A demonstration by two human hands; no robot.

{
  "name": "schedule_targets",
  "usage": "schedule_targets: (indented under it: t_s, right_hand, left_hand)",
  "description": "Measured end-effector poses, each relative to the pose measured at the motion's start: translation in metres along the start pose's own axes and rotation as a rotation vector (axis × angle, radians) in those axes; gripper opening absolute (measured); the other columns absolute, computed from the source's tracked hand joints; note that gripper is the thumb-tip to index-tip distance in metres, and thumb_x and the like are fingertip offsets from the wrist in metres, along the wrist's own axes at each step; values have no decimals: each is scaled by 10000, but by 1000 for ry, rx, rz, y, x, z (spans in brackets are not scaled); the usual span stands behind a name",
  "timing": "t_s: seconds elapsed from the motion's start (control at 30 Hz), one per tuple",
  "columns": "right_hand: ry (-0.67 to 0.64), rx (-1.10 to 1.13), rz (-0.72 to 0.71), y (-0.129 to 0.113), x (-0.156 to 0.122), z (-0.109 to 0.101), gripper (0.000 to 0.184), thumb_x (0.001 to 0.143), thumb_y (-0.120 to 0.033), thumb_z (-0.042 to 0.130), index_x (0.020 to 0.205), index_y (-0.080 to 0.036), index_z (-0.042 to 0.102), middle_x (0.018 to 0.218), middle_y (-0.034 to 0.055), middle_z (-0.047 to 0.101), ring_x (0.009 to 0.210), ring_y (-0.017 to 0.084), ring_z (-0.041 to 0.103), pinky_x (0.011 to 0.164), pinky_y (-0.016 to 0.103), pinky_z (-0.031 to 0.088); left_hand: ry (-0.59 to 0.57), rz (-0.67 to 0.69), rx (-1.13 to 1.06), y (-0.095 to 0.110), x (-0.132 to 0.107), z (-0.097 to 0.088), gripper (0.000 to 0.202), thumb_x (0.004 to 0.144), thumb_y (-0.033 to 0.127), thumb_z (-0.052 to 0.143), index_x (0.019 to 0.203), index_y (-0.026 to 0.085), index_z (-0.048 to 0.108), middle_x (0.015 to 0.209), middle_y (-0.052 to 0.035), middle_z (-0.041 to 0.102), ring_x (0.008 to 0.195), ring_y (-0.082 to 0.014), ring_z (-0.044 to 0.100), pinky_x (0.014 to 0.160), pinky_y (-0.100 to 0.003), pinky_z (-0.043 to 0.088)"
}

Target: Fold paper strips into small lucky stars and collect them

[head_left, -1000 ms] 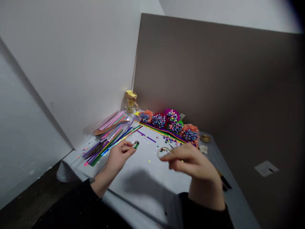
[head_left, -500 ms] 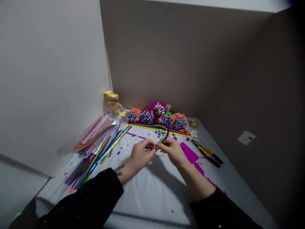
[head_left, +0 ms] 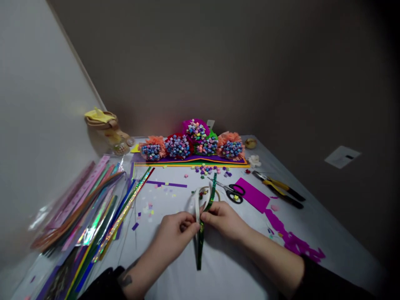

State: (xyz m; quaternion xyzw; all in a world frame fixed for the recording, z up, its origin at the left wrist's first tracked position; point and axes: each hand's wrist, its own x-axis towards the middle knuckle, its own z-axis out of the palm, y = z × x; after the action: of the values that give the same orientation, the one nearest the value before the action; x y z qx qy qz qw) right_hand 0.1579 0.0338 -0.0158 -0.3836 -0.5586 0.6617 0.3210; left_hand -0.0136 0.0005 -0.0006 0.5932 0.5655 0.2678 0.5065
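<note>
A narrow strip of shiny green paper (head_left: 200, 250) with a white back is bent into a loop between my hands. My left hand (head_left: 176, 233) pinches the strip from the left, thumb and fingers pressed together. From the right, my right hand (head_left: 226, 221) grips it close by. One end hangs down below my fingers and the other rises above them. Just behind the loop, a shallow round dish or ring (head_left: 218, 195) with small bits in it is partly hidden. Black-handled scissors (head_left: 236, 193) lie to the right of the strip.
Bouquets of small folded stars (head_left: 178, 146) stand at the back on layered coloured sheets (head_left: 187, 165). Loose stars (head_left: 210, 170) lie before them. Paper strips (head_left: 121, 221) are piled left. Magenta paper (head_left: 253, 195) and yellow-handled pliers (head_left: 278, 189) lie right. A jar (head_left: 114, 135) stands back left.
The view has shifted and come closer to the table. My hands have moved nearer to me, away from the dish. The green strip now forms a loop, with one end hanging down.
</note>
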Motion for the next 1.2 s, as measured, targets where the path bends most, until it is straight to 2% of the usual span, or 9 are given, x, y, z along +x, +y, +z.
schedule_targets:
  t_s: [0.3, 0.53, 0.7, 0.77, 0.83, 0.97, 1.03, 1.1, 1.2]
  right_hand:
    - [93, 43, -25, 1, -1, 2, 203, 666, -315, 702, 707, -165, 572, 610, -28, 506, 570, 118, 452, 545, 235, 347]
    - [158, 28, -17, -1, -1, 2, 220, 646, -305, 711, 760, -162, 588, 561, -38, 519, 499, 104, 448, 500, 229, 337]
    - [460, 328, -134, -15, -1, -17, 291, 609, -273, 749, 848, -163, 623, 692, 20, 651, 493, 86, 478, 464, 207, 360]
    - [568, 491, -224, -22, 0, -30, 289, 580, -227, 762, 826, -179, 620, 684, 2, 641, 470, 63, 442, 435, 183, 335]
    - [617, 591, -287, -26, 2, -43, 275, 557, -190, 765, 785, -188, 610, 656, -24, 614, 440, 42, 402, 410, 166, 314]
    - [614, 597, -284, -28, 5, -50, 269, 540, -189, 770, 760, -183, 614, 651, -26, 609, 437, 39, 408, 402, 162, 333]
    - [581, 541, -202, -24, 4, -42, 297, 531, -213, 785, 779, -168, 628, 674, -3, 639, 459, 53, 452, 413, 167, 352]
    - [520, 469, -109, -19, 3, -29, 318, 536, -240, 793, 799, -152, 637, 702, 21, 665, 467, 66, 487, 423, 176, 360]
    - [377, 334, -46, -11, 0, -10, 310, 586, -288, 779, 818, -139, 638, 730, 42, 684, 461, 76, 516, 423, 180, 337]
  left_hand:
    - [-5, -41, -34, 1, 1, 3, 181, 710, 334, 578, 674, 162, 616, 586, 3, 582, 575, -138, 531, 533, -222, 381]
    - [99, 66, 129, 3, -3, 0, 171, 736, 288, 513, 636, 166, 580, 548, 22, 534, 536, -120, 502, 512, -210, 368]
    - [510, 202, 550, 3, 4, -38, 191, 791, 305, 470, 723, 179, 597, 635, -2, 602, 601, -145, 555, 588, -232, 400]
    - [651, 148, 772, 0, 8, -60, 189, 798, 281, 455, 745, 182, 608, 683, -32, 640, 651, -178, 589, 615, -257, 405]
    - [699, 6, 917, -3, 11, -81, 204, 806, 286, 444, 750, 187, 614, 682, -50, 652, 646, -205, 606, 593, -273, 403]
    - [589, -217, 1085, -6, 8, -108, 260, 822, 324, 439, 808, 165, 644, 735, -122, 664, 700, -283, 632, 601, -331, 441]
    - [708, -162, 1097, -2, 5, -107, 324, 827, 352, 455, 976, 126, 634, 916, -180, 661, 808, -315, 632, 672, -380, 468]
    - [771, 54, 969, 5, 0, -92, 377, 847, 361, 442, 1099, 125, 593, 1075, -174, 633, 933, -300, 612, 774, -385, 470]
    - [452, 255, 557, 12, -6, -51, 323, 867, 363, 423, 1031, 184, 636, 1028, -76, 679, 889, -206, 629, 757, -289, 486]
